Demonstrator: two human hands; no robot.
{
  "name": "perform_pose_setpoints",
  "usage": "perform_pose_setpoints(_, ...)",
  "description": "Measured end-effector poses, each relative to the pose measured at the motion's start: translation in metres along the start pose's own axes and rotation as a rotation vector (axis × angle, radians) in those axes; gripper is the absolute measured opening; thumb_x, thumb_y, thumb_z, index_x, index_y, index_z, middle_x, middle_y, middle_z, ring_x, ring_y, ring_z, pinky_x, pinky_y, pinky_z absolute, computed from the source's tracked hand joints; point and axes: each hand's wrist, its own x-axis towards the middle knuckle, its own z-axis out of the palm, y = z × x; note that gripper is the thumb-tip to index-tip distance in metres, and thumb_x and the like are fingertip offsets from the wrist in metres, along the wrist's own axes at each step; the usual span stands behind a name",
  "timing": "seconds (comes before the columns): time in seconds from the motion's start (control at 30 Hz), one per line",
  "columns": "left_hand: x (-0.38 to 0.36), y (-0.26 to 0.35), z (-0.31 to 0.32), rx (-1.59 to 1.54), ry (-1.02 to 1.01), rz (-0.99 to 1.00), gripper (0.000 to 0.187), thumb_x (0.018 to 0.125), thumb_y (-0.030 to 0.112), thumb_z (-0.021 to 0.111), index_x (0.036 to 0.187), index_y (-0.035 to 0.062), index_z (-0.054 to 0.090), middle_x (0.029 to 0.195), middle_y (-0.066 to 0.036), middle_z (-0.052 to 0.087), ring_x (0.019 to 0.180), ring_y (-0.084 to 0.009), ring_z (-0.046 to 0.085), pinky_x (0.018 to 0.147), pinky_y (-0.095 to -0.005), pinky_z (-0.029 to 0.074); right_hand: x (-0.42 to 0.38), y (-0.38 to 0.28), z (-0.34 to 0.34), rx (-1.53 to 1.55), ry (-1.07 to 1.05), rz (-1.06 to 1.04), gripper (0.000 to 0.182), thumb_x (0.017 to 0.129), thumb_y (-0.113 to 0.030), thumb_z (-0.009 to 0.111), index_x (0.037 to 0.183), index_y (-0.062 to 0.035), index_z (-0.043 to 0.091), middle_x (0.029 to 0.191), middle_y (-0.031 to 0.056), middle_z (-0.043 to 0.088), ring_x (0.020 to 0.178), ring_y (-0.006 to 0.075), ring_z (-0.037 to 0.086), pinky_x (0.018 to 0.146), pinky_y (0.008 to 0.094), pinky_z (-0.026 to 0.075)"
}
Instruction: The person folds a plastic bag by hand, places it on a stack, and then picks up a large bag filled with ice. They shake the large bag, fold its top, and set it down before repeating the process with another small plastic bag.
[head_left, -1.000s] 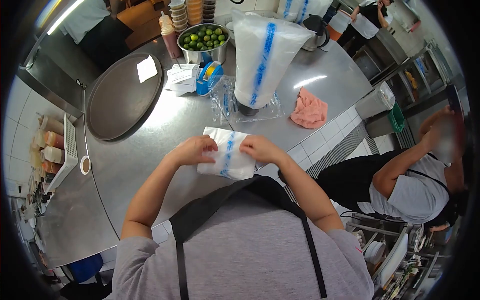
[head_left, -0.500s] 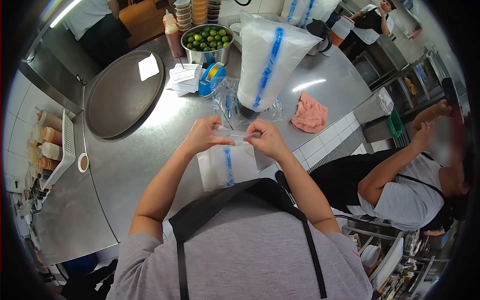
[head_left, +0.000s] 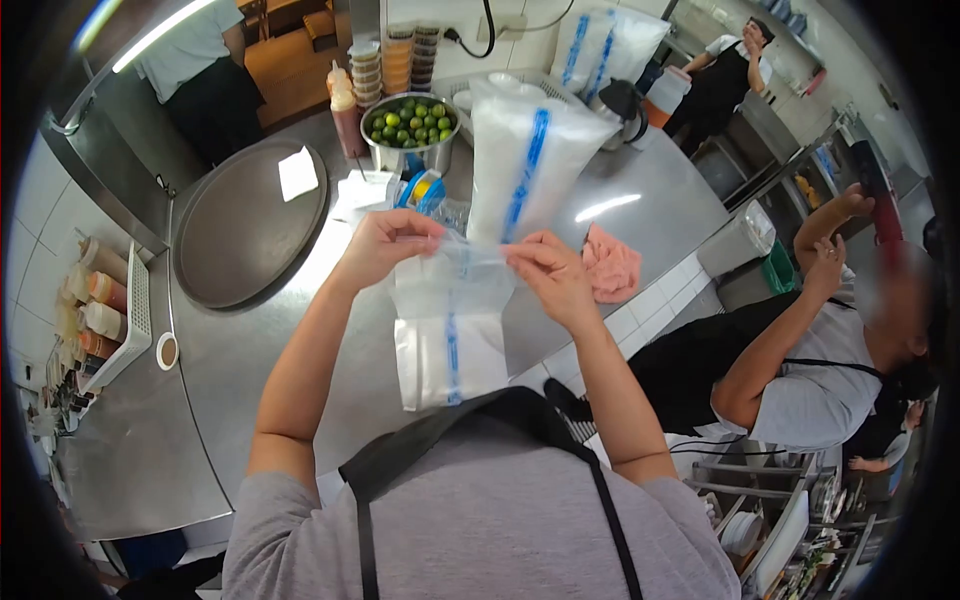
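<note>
A clear plastic bag (head_left: pixel 475 292) with a blue printed stripe is stretched between my two hands. My left hand (head_left: pixel 385 248) pinches its top left corner between thumb and fingers. At the top right corner, my right hand (head_left: pixel 552 275) grips the same edge in a pinch. Below the raised bag lies a flat stack of similar bags (head_left: pixel 480 365), close to my apron. Just beyond my hands stands a large, full plastic bag (head_left: pixel 545 150) with a blue stripe, its lower part overlapped by the held bag.
A round brown tray (head_left: pixel 245 235) with a white paper lies left on the steel table (head_left: pixel 270 370). Behind are a bowl of limes (head_left: pixel 410 125), a blue tape dispenser (head_left: pixel 425 190) and papers. A pink cloth (head_left: pixel 610 265) lies right. A co-worker (head_left: pixel 800 370) stands close by.
The bag has risen off the stack and is pulled wider between my hands. My hands have spread apart, the left going left and the right going right. The view has shifted slightly.
</note>
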Motion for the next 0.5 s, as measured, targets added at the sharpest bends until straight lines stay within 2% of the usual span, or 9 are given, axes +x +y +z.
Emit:
perform_pose_setpoints(0.07, 0.008, 0.013, 0.007, 0.025, 0.184, 0.042, 0.008, 0.073, -0.001, 0.066, 0.079, 0.0005, 0.061, 0.077, -0.002, 0.06, 0.064, -0.0055, 0.055, 0.059, -0.019, 0.045, 0.003, -0.011, -0.001, 0.309, -0.029, 0.323, 0.014, 0.075, -0.009, 0.065, 0.086, -0.0017, 0.061, 0.076, 0.0034, 0.057, 0.067, 0.0087, 0.053, 0.06, 0.0214, 0.042)
perform_pose_setpoints(0.1, 0.015, 0.013, 0.01, 0.009, 0.316, 0.072, 0.01, 0.072, 0.002, 0.067, 0.071, 0.0019, 0.058, 0.071, 0.001, 0.058, 0.058, -0.0038, 0.051, 0.051, -0.0178, 0.04, 0.007, -0.018, -0.004, 0.3, -0.029, 0.302, 0.014, 0.075, -0.009, 0.065, 0.086, -0.0017, 0.061, 0.076, 0.0034, 0.057, 0.067, 0.0087, 0.053, 0.06, 0.0214, 0.042)
perform_pose_setpoints(0.17, 0.023, 0.019, 0.002, 0.132, 0.325, 0.092, 0.014, 0.071, 0.005, 0.069, 0.068, 0.0027, 0.056, 0.069, 0.002, 0.056, 0.055, -0.0035, 0.047, 0.049, -0.0179, 0.038, 0.013, -0.032, -0.01, 0.288, -0.117, 0.513, 0.01, 0.075, -0.009, 0.064, 0.082, -0.0028, 0.058, 0.083, 0.0056, 0.056, 0.075, 0.0126, 0.054, 0.068, 0.0259, 0.044)
perform_pose_setpoints(0.2, 0.026, 0.023, -0.001, 0.255, 0.333, 0.091, 0.018, 0.069, 0.007, 0.071, 0.066, 0.0036, 0.053, 0.067, 0.004, 0.054, 0.053, -0.0032, 0.044, 0.048, -0.0181, 0.035, 0.016, -0.035, -0.01, 0.28, -0.116, 0.497, 0.01, 0.075, -0.009, 0.064, 0.082, -0.0028, 0.058, 0.083, 0.0056, 0.056, 0.075, 0.0126, 0.054, 0.068, 0.0259, 0.044)
perform_pose_setpoints(0.27, 0.031, 0.028, -0.003, 0.299, 0.321, 0.11, 0.027, 0.066, 0.011, 0.074, 0.062, 0.0055, 0.048, 0.061, 0.005, 0.047, 0.053, -0.0033, 0.039, 0.048, -0.0188, 0.032, 0.023, -0.041, -0.011, 0.245, -0.026, -0.305, 0.008, 0.078, -0.007, 0.06, 0.075, -0.0038, 0.054, 0.084, 0.0056, 0.054, 0.079, 0.0165, 0.054, 0.071, 0.0299, 0.043)
perform_pose_setpoints(0.33, 0.04, 0.028, -0.005, 0.432, -0.008, 0.222, 0.03, 0.065, 0.011, 0.074, 0.06, 0.0066, 0.045, 0.062, 0.005, 0.044, 0.059, -0.0037, 0.039, 0.053, -0.0192, 0.033, 0.029, -0.054, -0.012, 0.337, -0.113, -0.359, 0.008, 0.08, -0.007, 0.058, 0.076, -0.0045, 0.052, 0.081, 0.0054, 0.052, 0.078, 0.0176, 0.054, 0.07, 0.0304, 0.043)
perform_pose_setpoints(0.4, 0.043, 0.051, 0.011, -0.048, -0.24, 0.372, 0.032, 0.068, 0.01, 0.071, 0.059, 0.0075, 0.041, 0.071, 0.0, 0.045, 0.069, -0.0105, 0.046, 0.062, -0.0231, 0.037, 0.035, -0.059, -0.01, 0.42, -0.193, -0.418, 0.008, 0.081, -0.007, 0.056, 0.076, -0.0051, 0.05, 0.079, 0.0052, 0.051, 0.076, 0.0186, 0.054, 0.07, 0.0309, 0.043)
perform_pose_setpoints(0.47, 0.04, 0.074, 0.026, -0.551, -0.319, 0.391, 0.027, 0.073, 0.01, 0.068, 0.061, 0.0074, 0.043, 0.07, -0.002, 0.046, 0.068, -0.0144, 0.049, 0.061, -0.0253, 0.038, 0.045, -0.053, -0.007, 0.878, -0.048, -0.315, 0.01, 0.083, -0.011, 0.054, 0.077, -0.0063, 0.048, 0.073, 0.0042, 0.048, 0.071, 0.0182, 0.052, 0.066, 0.0288, 0.042)
perform_pose_setpoints(0.5, 0.04, 0.086, 0.028, -0.542, -0.333, 0.405, 0.027, 0.073, 0.01, 0.068, 0.061, 0.0074, 0.043, 0.07, -0.002, 0.046, 0.068, -0.0144, 0.049, 0.061, -0.0253, 0.038, 0.047, -0.052, -0.006, 1.039, 0.071, -0.207, 0.013, 0.084, -0.015, 0.054, 0.077, -0.0069, 0.046, 0.07, 0.0026, 0.045, 0.064, 0.0171, 0.049, 0.064, 0.0291, 0.041)
